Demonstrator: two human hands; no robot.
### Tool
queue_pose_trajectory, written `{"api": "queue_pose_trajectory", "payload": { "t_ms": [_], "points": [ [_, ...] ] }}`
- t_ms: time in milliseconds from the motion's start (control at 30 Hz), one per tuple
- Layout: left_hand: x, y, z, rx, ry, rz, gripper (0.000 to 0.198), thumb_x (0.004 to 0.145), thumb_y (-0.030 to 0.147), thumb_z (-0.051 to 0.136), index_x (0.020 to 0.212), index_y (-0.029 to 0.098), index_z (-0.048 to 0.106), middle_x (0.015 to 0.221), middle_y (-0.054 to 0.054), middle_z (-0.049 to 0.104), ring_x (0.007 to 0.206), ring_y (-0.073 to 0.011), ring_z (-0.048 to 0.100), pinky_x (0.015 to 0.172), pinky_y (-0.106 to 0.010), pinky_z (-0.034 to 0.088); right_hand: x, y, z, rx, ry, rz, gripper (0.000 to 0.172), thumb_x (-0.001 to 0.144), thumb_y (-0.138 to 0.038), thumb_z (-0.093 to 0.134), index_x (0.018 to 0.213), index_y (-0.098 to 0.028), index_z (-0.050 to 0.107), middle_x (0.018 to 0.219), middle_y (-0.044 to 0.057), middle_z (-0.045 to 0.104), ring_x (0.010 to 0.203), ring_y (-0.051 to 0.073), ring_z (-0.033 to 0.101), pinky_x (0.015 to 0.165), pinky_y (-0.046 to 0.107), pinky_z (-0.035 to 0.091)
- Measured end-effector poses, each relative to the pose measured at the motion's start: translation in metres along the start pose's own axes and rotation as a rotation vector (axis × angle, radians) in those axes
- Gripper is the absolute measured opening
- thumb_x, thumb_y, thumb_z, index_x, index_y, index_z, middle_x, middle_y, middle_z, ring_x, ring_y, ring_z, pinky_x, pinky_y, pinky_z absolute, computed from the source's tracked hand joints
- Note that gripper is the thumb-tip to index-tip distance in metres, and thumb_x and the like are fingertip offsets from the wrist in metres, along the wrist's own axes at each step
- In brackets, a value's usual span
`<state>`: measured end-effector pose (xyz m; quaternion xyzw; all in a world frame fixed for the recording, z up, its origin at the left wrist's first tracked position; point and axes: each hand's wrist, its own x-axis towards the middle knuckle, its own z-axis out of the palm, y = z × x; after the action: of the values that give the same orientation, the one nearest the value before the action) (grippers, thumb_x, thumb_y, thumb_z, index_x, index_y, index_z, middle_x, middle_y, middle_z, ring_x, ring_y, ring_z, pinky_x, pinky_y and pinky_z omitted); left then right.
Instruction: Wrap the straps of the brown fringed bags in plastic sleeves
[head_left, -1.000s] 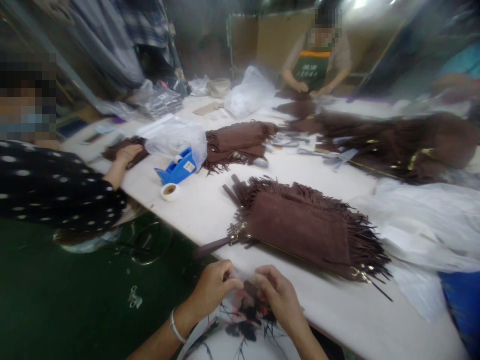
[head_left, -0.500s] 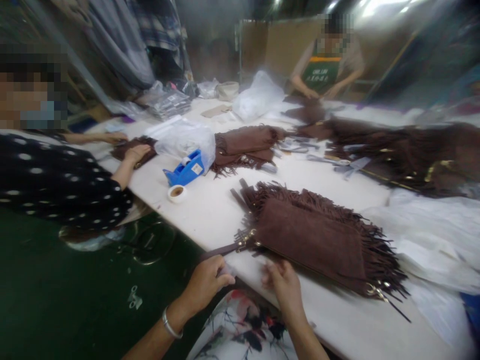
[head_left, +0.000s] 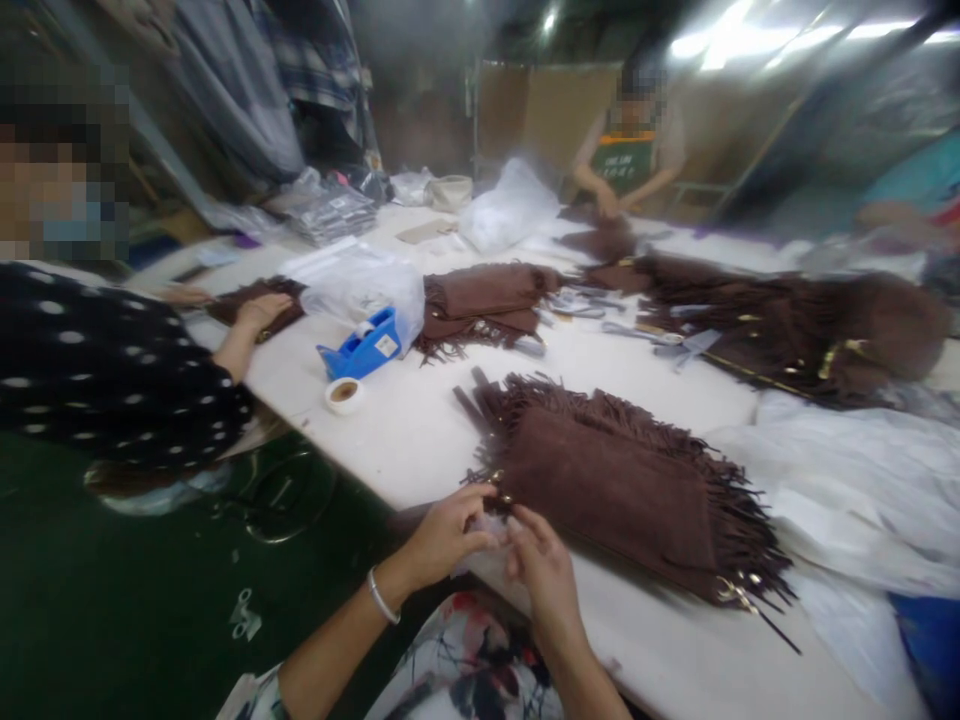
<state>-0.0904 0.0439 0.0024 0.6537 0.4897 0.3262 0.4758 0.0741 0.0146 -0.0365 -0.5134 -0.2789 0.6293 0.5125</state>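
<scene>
A dark brown suede bag (head_left: 607,490) with long fringe lies on the table in front of me, with gold clasps at both ends. My left hand (head_left: 446,535) is closed around its strap, close to the gold hardware (head_left: 499,485) at the bag's near left corner. A small whitish, translucent piece (head_left: 491,525) shows between my hands. My right hand (head_left: 544,560) has its fingers curled against that piece; blur hides exactly what they grip. Part of the strap (head_left: 409,520) extends leftward behind my left hand.
A blue tape dispenser (head_left: 360,345) and a white tape roll (head_left: 344,395) stand left of the bag. More brown fringed bags (head_left: 491,295) lie beyond. White wrapping (head_left: 847,480) covers the right side. Co-workers handle brown pieces at the left and far side.
My left hand has moved right along the strap to the gold hardware. My right hand has moved left to meet it, and a whitish piece now shows between them. The view has shifted slightly.
</scene>
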Motion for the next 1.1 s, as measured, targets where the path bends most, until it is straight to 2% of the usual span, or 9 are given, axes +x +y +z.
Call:
{"api": "queue_pose_trajectory", "payload": {
  "t_ms": [67,133,233,333,500,700,800,900,1100],
  "points": [
    [0.004,-0.004,0.003,-0.008,-0.021,-0.018,0.017,0.069,0.016,0.07,0.065,0.018,0.053,0.123,-0.006,0.06,0.11,-0.0225,0.054,0.092,-0.031,0.039,0.007,0.001,0.006,0.067,-0.017,0.056,0.044,0.074,-0.049,0.072,0.099,-0.014,0.061,0.06,-0.005,0.055,0.042,0.004,0.037,0.04,0.017,0.033],
    [0.001,-0.01,0.004,-0.014,-0.07,-0.057,0.016,0.068,0.017,0.07,0.066,0.017,0.054,0.099,-0.003,0.065,0.091,-0.0194,0.058,0.08,-0.028,0.042,0.015,0.001,0.01,0.066,-0.029,0.116,0.041,0.073,-0.05,0.073,0.086,-0.013,0.062,0.053,-0.008,0.045,0.042,0.004,0.033,0.039,0.016,0.03],
    [-0.011,-0.016,0.001,-0.063,-0.138,-0.144,0.014,0.069,0.021,0.071,0.071,0.016,0.059,0.072,0.003,0.058,0.069,-0.0149,0.052,0.062,-0.025,0.038,0.02,-0.002,0.013,0.008,-0.047,0.15,0.041,0.072,-0.052,0.074,0.072,-0.014,0.06,0.047,-0.009,0.038,0.041,0.004,0.032,0.038,0.017,0.028],
    [-0.022,-0.015,0.0,-0.135,-0.107,-0.172,0.014,0.07,0.023,0.072,0.077,0.015,0.063,0.074,0.002,0.058,0.07,-0.0148,0.051,0.061,-0.024,0.037,0.019,-0.007,0.015,-0.016,-0.066,0.162,0.042,0.069,-0.053,0.075,0.069,-0.014,0.059,0.049,-0.007,0.043,0.043,0.006,0.038,0.04,0.018,0.035],
    [-0.026,-0.012,0.005,-0.248,-0.055,-0.209,0.016,0.071,0.023,0.071,0.084,0.015,0.065,0.077,0.0,0.06,0.071,-0.015,0.052,0.063,-0.024,0.037,0.017,-0.008,0.014,-0.031,-0.045,0.156,0.043,0.067,-0.051,0.077,0.082,-0.013,0.066,0.069,0.0,0.061,0.056,0.01,0.054,0.052,0.021,0.048],
    [-0.036,-0.024,0.007,-0.246,-0.021,-0.259,0.014,0.07,0.022,0.071,0.075,0.015,0.06,0.075,0.0,0.058,0.07,-0.0155,0.052,0.061,-0.024,0.036,0.022,0.003,0.012,-0.148,-0.013,0.139,0.046,0.064,-0.05,0.078,0.088,-0.014,0.063,0.068,0.001,0.066,0.058,0.014,0.06,0.05,0.022,0.046],
    [-0.042,-0.025,0.006,-0.188,-0.008,-0.264,0.015,0.071,0.022,0.069,0.07,0.016,0.055,0.071,0.001,0.055,0.068,-0.0155,0.051,0.06,-0.024,0.035,0.021,0.005,0.017,-0.174,-0.025,0.129,0.044,0.065,-0.046,0.077,0.091,-0.015,0.06,0.071,0.002,0.068,0.062,0.016,0.063,0.051,0.022,0.046],
    [-0.043,-0.016,0.006,-0.062,-0.025,-0.247,0.015,0.074,0.022,0.064,0.069,0.018,0.051,0.068,0.003,0.052,0.065,-0.015,0.049,0.058,-0.024,0.034,0.017,0.003,0.025,-0.178,-0.019,0.117,0.037,0.066,-0.042,0.074,0.088,-0.016,0.059,0.066,0.001,0.066,0.058,0.015,0.062,0.049,0.022,0.044],
    [-0.039,-0.002,0.008,0.285,-0.058,-0.19,0.017,0.084,0.035,0.054,0.076,0.02,0.057,0.075,0.0,0.059,0.072,-0.0189,0.053,0.069,-0.028,0.038,0.019,0.004,0.029,-0.132,-0.016,0.086,0.04,0.059,-0.045,0.076,0.082,-0.016,0.059,0.056,-0.002,0.062,0.049,0.013,0.057,0.045,0.022,0.042]
  ]
}}
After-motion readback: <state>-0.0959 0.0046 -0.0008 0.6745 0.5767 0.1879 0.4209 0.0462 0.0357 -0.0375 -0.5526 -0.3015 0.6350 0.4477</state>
